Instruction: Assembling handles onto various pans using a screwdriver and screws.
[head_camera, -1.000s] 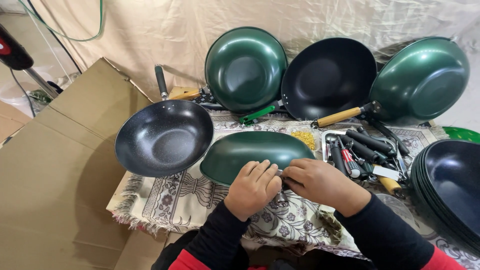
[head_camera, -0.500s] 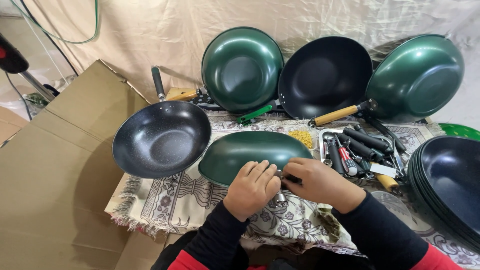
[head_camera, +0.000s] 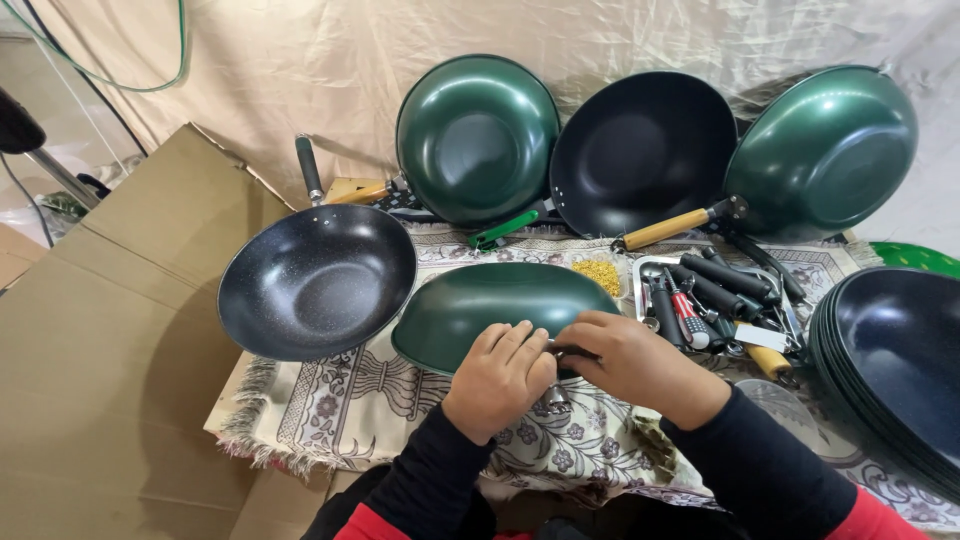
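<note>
Three green woks (head_camera: 478, 135) (head_camera: 822, 150) (head_camera: 500, 305); two loose black pans (head_camera: 316, 282) (head_camera: 642, 152); one stack of dark pans (head_camera: 895, 365)

Both hands have slid a little to the left along the near rim of the upside-down green pan (head_camera: 500, 305). The left hand (head_camera: 500, 378) now lies closer against the right hand (head_camera: 630, 362).

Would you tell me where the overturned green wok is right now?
In the head view, the green wok lies upside down at table centre, right of the black pan, under both hands.
</note>
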